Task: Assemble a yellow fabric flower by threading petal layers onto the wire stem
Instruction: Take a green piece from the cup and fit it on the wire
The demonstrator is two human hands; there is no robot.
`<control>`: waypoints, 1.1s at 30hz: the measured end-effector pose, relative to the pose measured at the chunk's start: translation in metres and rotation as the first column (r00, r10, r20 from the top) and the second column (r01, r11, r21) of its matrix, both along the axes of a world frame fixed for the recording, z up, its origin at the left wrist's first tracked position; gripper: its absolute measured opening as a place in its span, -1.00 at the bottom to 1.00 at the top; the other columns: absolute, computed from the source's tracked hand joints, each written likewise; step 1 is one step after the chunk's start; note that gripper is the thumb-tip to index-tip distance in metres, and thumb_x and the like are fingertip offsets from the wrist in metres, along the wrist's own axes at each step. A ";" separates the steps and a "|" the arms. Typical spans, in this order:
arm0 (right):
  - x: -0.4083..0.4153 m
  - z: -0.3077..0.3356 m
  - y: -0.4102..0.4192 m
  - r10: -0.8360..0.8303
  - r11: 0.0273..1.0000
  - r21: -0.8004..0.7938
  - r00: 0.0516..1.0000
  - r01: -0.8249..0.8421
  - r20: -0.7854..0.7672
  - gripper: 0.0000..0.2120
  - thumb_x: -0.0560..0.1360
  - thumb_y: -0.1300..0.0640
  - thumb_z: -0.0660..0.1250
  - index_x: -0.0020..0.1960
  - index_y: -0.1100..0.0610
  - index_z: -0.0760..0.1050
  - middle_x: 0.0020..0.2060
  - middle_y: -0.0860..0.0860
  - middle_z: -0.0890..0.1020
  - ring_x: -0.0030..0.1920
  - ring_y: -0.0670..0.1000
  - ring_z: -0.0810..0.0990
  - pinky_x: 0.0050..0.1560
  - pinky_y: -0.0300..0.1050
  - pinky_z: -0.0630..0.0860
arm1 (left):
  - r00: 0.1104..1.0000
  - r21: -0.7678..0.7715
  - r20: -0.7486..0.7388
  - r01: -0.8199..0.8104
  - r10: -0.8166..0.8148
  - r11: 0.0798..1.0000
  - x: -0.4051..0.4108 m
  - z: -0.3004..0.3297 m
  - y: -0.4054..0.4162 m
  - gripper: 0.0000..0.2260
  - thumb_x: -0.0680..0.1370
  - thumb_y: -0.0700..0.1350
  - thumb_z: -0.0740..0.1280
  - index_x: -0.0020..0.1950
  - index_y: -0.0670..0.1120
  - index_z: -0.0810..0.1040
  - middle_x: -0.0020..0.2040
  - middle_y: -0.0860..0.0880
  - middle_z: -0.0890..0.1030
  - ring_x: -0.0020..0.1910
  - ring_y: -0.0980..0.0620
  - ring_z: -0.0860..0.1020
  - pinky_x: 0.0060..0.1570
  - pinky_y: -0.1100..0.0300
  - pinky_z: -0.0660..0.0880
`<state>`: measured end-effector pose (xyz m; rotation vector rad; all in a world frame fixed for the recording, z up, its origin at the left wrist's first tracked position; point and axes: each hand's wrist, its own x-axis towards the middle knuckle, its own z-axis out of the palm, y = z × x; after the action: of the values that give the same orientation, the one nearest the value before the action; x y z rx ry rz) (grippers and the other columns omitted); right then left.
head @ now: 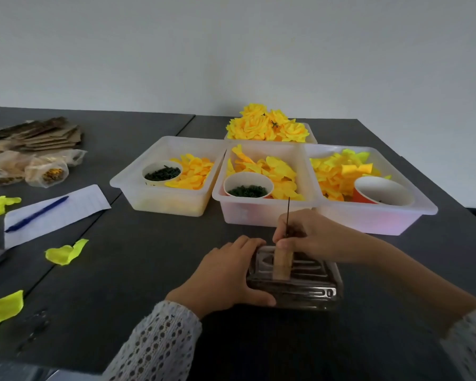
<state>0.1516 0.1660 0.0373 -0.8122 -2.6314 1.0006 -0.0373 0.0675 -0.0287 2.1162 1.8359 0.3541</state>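
A dark grey counter (149, 270) is seen below a pale wall. Three translucent plastic bins are set side by side on it: the left bin (165, 200), the middle bin (261, 213) and the right bin (374, 218), each filled with loose yellow petal layers (279, 171) and a paper cup. Dark green pieces are held in the left cup (162, 173) and the middle cup (248, 187). A fourth bin behind them is heaped with finished yellow flowers (267, 126).

At the near edge, a clear plastic box (294, 279) is steadied by the left hand (226, 273), whose fingers are laid fairly straight over its left side, the thumb along its front. A small tan block (282, 264) stands on the box. Just above it, the wire stem (288, 213) is pinched upright by the curled fingers of the right hand (308, 235), in front of the middle bin.

To the left lie a lined sheet (66, 204) with a blue pen (36, 214) on it, stray yellow-green petals (65, 253), cardboard pieces (39, 133) and plastic bags (39, 167).
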 end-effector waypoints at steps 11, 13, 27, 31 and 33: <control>0.012 -0.028 0.012 -0.069 0.990 -0.131 0.979 0.044 -0.191 -0.93 0.49 0.00 0.39 -0.05 -0.04 0.59 -0.08 -0.27 0.64 -0.04 -0.20 0.63 -0.08 -0.38 0.51 | 0.843 0.344 0.449 -0.468 0.294 0.814 -0.093 0.081 0.062 -0.80 0.64 -0.04 0.22 0.20 0.04 0.58 0.12 0.10 0.62 0.05 0.21 0.55 0.04 0.25 0.46; 0.011 -0.030 0.011 -0.097 0.988 -0.135 0.970 0.068 -0.223 -0.82 0.46 -0.07 0.40 -0.02 0.02 0.59 -0.09 -0.29 0.64 -0.04 -0.20 0.62 -0.09 -0.34 0.51 | 0.813 0.356 0.378 -0.570 0.443 0.741 -0.122 0.086 0.085 -0.78 0.64 -0.11 0.18 0.18 -0.03 0.59 0.15 -0.02 0.62 0.08 0.04 0.56 0.14 0.09 0.48; 0.019 -0.037 0.005 -0.224 0.964 -0.208 0.926 0.164 -0.304 -0.64 0.25 -0.18 0.43 0.01 -0.09 0.58 -0.09 -0.11 0.66 -0.06 -0.07 0.64 -0.01 -0.19 0.56 | 0.599 0.063 -0.341 -0.754 0.724 0.654 -0.231 0.056 0.131 -0.62 0.53 0.16 0.32 0.16 -0.10 0.58 0.07 -0.13 0.58 0.14 -0.15 0.47 0.19 -0.08 0.39; 0.020 -0.035 0.004 -0.286 0.932 -0.328 0.866 0.153 -0.410 -0.72 0.35 -0.18 0.47 -0.02 -0.06 0.62 -0.16 0.03 0.67 -0.11 0.02 0.66 -0.07 -0.20 0.58 | 0.691 0.025 -0.270 -0.691 0.670 0.723 -0.232 0.054 0.137 -0.68 0.56 0.13 0.30 0.10 -0.07 0.62 -0.09 -0.08 0.61 -0.04 -0.07 0.56 0.07 -0.03 0.53; 0.021 -0.033 0.006 -0.325 0.914 -0.368 0.849 0.170 -0.416 -0.83 0.41 -0.13 0.42 -0.04 -0.11 0.63 -0.13 0.03 0.68 -0.08 0.01 0.66 -0.05 -0.21 0.59 | 0.700 0.024 -0.264 -0.683 0.664 0.730 -0.231 0.053 0.142 -0.71 0.56 0.06 0.34 0.10 -0.12 0.62 -0.12 -0.09 0.62 -0.10 -0.06 0.59 0.02 -0.01 0.57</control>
<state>0.1724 0.1724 0.0044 -0.8242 -1.9245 1.3648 -0.2688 0.2095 0.0244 1.3943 2.7075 0.1608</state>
